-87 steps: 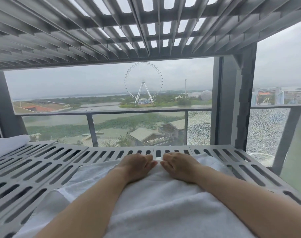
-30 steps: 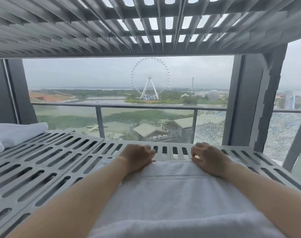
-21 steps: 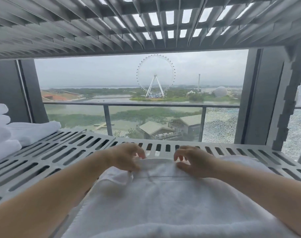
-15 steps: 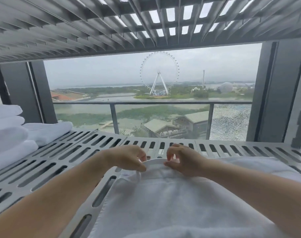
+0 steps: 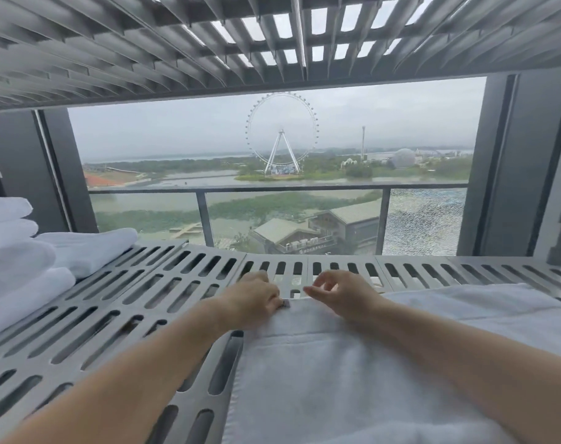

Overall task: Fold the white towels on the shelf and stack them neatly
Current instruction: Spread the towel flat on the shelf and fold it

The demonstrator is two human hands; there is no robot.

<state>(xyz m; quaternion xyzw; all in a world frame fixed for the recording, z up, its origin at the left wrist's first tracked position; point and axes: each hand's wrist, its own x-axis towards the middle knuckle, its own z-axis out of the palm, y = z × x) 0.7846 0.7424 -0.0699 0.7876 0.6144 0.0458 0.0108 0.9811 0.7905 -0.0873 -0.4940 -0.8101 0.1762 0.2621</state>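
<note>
Head view (the only one). White towel lies spread on the slatted grey shelf, near part running out of frame toward the person, far edge just short of the shelf's back row of slots. Left hand: fingers curled down and clamped on the towel's far left corner, beside a small dark tag. Right hand: heel resting on the cloth, fingers arched and apart from the thumb, no cloth visible between them (reads as loose, not gripping). Folded towels are piled at the left end of the shelf, well apart from the hands. Judgement: this is the start of a fold on one towel, with the far edge being taken up and only one corner secured. Next move calls for the right hand to pinch the far edge at a matching point, then both hands to carry that edge toward the near side, keeping it level so the corners meet. Stacking on the left pile comes after.
</note>
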